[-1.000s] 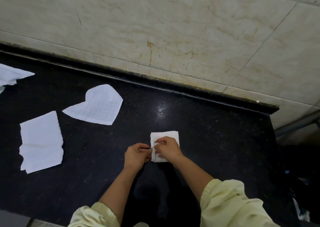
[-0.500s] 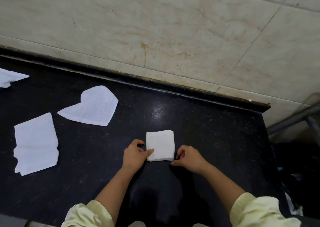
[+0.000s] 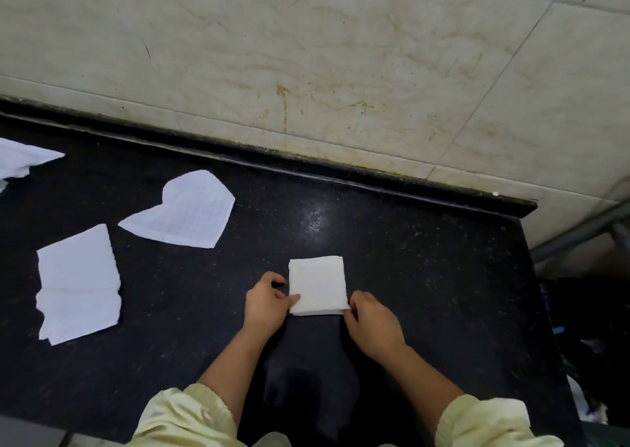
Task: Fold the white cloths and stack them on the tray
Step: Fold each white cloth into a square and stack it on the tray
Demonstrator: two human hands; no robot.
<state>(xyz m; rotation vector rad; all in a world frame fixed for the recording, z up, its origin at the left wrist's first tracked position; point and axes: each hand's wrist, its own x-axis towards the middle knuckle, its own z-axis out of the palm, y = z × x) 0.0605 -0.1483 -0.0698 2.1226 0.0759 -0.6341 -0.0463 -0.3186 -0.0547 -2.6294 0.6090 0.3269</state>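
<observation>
Head view looks down on a black tabletop (image 3: 426, 276) set against a pale tiled wall (image 3: 306, 54), where the folded cloth (image 3: 317, 284) lies flat as a small, neat rectangle directly in front of the person. Both hands sit narrow at its near edge, one at each lower corner. This looks like a way to square the layers and keep the fold from springing open. The left hand (image 3: 267, 301) lays its thumb across the lower left corner with the fingers curled in at the left edge, so it appears to pinch that side. The right hand (image 3: 373, 320) has its curled fingertips against the lower right corner, where a lower layer peeks out slightly. I cannot tell whether it pinches there or only touches. Holding opposite corners would also suit lifting the packet without it unfolding, so the fold seems nearly done. Off to the left, well apart from the hands, more work waits: a heart-shaped cloth (image 3: 185, 213) lying loosely open, a half-folded cloth (image 3: 78, 283) with ragged stacked edges nearer the person, and a third cloth (image 3: 20, 158) cut off by the frame's left side. They are probably spread singly so each can be taken in turn. No tray shows anywhere, so where the stack will go is unclear.
</observation>
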